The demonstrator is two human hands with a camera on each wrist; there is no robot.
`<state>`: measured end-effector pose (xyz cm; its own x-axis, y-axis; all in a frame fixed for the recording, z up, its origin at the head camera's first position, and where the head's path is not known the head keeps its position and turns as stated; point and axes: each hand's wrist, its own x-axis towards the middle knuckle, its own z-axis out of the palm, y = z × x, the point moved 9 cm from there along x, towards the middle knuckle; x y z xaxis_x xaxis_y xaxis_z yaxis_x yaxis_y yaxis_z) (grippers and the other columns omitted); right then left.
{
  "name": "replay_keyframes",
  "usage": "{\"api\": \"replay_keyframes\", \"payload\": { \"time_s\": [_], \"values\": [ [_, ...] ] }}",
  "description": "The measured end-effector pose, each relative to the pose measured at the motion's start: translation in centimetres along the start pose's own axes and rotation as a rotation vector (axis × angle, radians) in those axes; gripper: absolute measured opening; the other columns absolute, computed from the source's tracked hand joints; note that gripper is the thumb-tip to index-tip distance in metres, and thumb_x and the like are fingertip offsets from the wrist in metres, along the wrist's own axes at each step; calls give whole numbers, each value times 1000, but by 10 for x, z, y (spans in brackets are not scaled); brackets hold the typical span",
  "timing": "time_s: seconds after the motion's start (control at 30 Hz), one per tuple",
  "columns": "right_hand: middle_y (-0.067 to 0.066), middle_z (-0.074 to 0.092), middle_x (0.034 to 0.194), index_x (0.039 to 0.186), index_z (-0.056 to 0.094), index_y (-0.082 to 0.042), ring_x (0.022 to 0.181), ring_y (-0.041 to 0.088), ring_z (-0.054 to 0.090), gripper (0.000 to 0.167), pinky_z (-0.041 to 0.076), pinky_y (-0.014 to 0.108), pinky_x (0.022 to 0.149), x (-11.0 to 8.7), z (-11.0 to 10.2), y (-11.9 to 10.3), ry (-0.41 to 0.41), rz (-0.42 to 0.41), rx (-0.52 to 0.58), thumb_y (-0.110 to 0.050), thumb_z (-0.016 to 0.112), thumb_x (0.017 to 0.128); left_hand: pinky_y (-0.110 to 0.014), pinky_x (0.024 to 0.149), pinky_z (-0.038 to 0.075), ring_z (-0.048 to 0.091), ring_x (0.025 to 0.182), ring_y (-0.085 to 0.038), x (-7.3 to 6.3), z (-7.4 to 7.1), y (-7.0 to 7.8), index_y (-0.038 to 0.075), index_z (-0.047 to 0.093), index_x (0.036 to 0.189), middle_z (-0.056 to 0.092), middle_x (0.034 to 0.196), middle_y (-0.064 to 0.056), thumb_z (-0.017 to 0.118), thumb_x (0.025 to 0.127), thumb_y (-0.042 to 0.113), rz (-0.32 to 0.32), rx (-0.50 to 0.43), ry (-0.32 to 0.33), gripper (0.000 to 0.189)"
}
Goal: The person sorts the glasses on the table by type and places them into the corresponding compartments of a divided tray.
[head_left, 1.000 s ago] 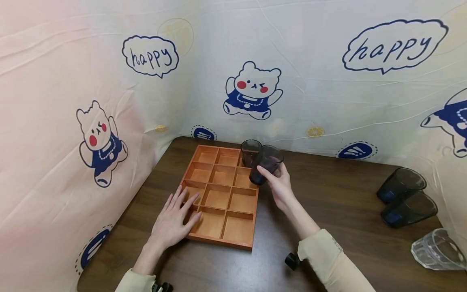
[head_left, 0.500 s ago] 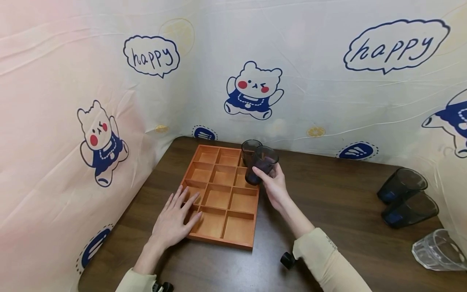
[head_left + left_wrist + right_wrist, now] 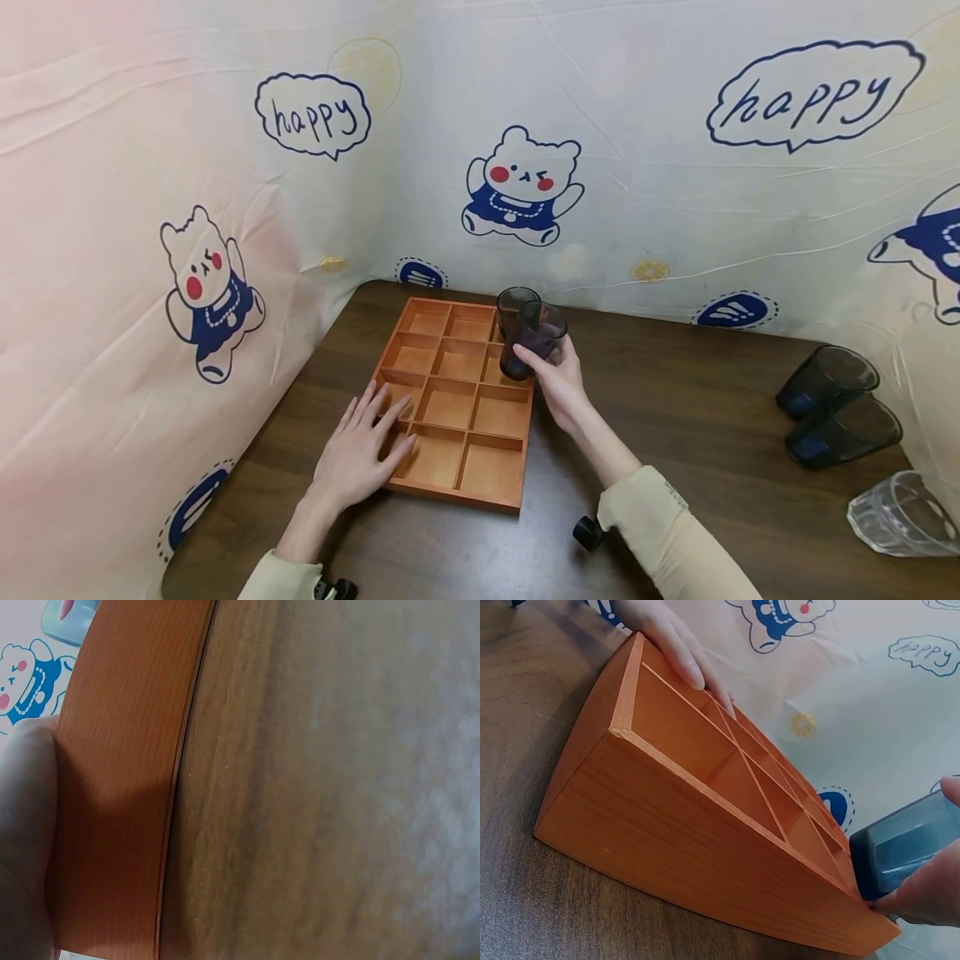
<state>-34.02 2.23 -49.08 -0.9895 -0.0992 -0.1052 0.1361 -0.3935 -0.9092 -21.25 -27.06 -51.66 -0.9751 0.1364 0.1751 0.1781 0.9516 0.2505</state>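
A shallow wooden box (image 3: 497,472) divided into several compartments lies on the dark table. My right hand (image 3: 561,383) grips a dark tinted drinking glass (image 3: 542,333) over the compartments along the box's right side. In the right wrist view the base of this glass (image 3: 911,844) is at the box's rim; whether it touches is unclear. Behind it, a second dark glass (image 3: 516,302) stands at the far right corner compartment, partly hidden. My left hand (image 3: 356,458) rests on the box's left edge with its fingers spread and extended over the near left compartments.
Two more dark glasses, a rear one (image 3: 821,379) and a front one (image 3: 840,433), stand at the table's right side. Nearer me is a clear faceted glass (image 3: 896,512). A printed cloth (image 3: 637,183) hangs behind and to the left of the table (image 3: 675,392).
My right hand has carried the dark glass a little to the left, closer to the second glass. The left hand and the box hold still.
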Motion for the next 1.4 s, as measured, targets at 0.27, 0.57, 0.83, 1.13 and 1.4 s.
{"api": "replay_keyframes", "payload": {
  "time_s": [0.27, 0.57, 0.83, 1.13, 1.4],
  "values": [
    [17, 59, 154, 158, 45, -9, 138, 24, 61, 71, 53, 23, 108, 2, 0, 2, 13, -27, -130, -1, 79, 96, -63, 138, 21, 22, 172, -39, 0, 0, 1, 27, 50, 167, 42, 176, -18, 66, 105, 54, 0, -7, 2, 69],
    [19, 59, 155, 154, 47, -9, 147, 36, 60, 67, 52, 35, 114, 2, -1, 5, 5, -32, -237, -4, 81, 96, -63, 138, 21, 21, 172, -39, -1, 0, 0, 28, 50, 167, 43, 176, -17, 65, 105, 55, -1, -5, 2, 69],
    [19, 62, 156, 155, 46, -9, 148, 34, 61, 71, 52, 39, 120, 0, 6, 3, -53, -85, -353, -6, 84, 95, -63, 138, 21, 21, 172, -39, -1, 0, 0, 28, 49, 167, 43, 176, -17, 66, 105, 54, -3, -5, -2, 69],
    [19, 62, 156, 157, 45, -7, 148, 35, 61, 75, 53, 33, 117, -2, 12, 4, -103, -119, -421, -4, 85, 93, -63, 138, 21, 22, 172, -39, -1, 0, 0, 27, 50, 167, 42, 176, -17, 66, 105, 54, 5, -7, 5, 69],
    [20, 62, 155, 156, 46, -7, 147, 34, 62, 73, 53, 28, 116, 0, 12, 6, -98, -133, -424, -4, 84, 94, -63, 138, 21, 22, 172, -39, -1, -1, 0, 27, 50, 167, 43, 176, -17, 66, 105, 54, 2, -6, 4, 69]
  ]
}}
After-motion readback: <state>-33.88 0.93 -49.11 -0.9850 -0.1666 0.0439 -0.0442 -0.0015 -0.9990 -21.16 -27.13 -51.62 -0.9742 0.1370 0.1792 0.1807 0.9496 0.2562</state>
